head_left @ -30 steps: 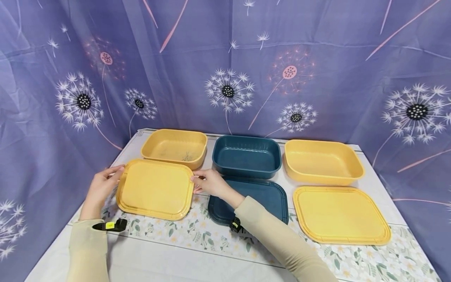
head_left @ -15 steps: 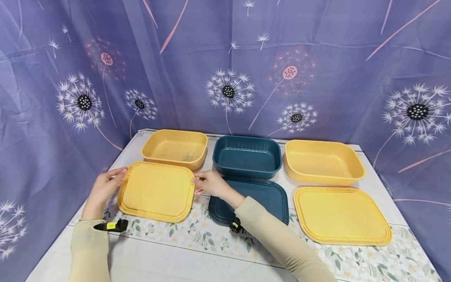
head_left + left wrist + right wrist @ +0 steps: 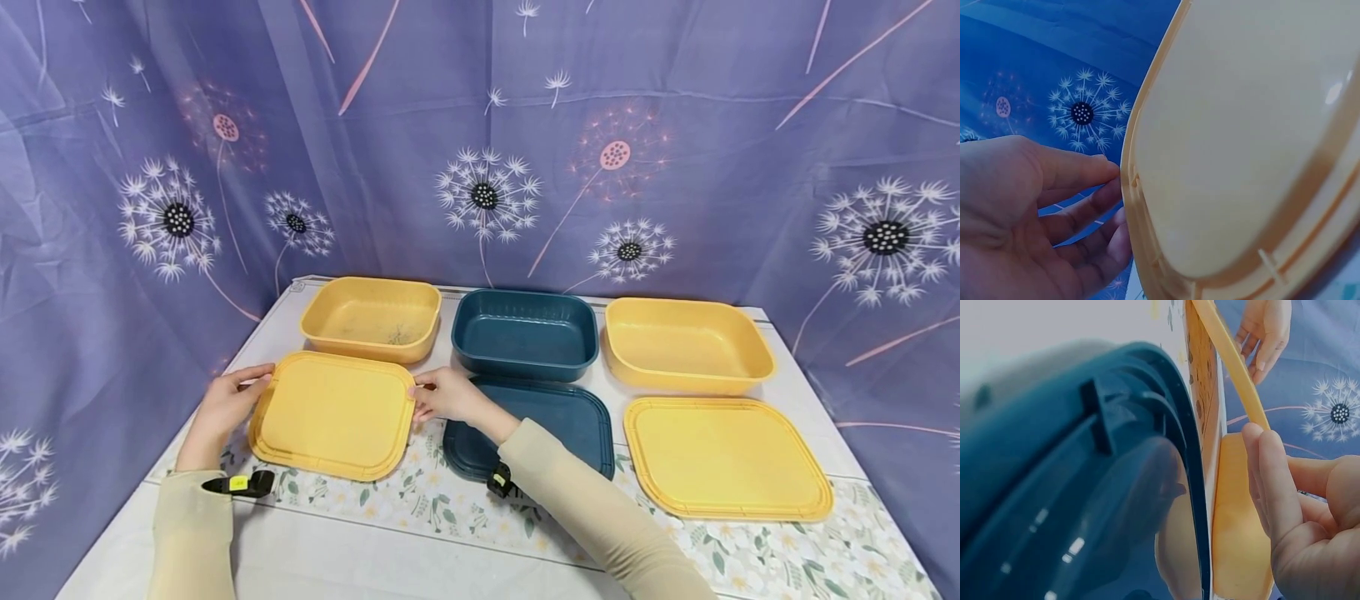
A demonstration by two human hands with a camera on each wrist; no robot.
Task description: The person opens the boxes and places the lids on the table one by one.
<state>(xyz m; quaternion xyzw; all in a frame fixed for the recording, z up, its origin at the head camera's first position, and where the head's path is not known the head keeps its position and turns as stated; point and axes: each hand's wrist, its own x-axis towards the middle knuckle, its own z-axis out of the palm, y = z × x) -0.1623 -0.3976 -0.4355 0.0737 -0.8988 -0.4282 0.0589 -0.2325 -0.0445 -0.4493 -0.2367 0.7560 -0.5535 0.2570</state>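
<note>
Both hands hold a yellow rectangular lid point(image 3: 337, 412) by its short ends, just in front of the left yellow box point(image 3: 352, 347). At its left end, my left hand point(image 3: 221, 408) pinches the rim; in the left wrist view the thumb and fingertips meet the lid's edge. My right hand point(image 3: 453, 396) grips the opposite end between thumb and fingers, above the corner of a dark blue lid point(image 3: 573, 429). In the right wrist view the yellow lid point(image 3: 1233, 353) appears edge-on and slanted, away from the tabletop.
A dark blue box point(image 3: 525, 365) stands at the back middle. To its right is another yellow box point(image 3: 686, 381), with a second yellow lid point(image 3: 727, 458) flat before it. A floral cloth covers the table point(image 3: 360, 542); a purple dandelion curtain point(image 3: 390, 167) hangs behind.
The yellow lid has come slightly nearer the person, away from the left yellow box. My left hand has shifted a little right and nearer with it; the other boxes and lids stay put.
</note>
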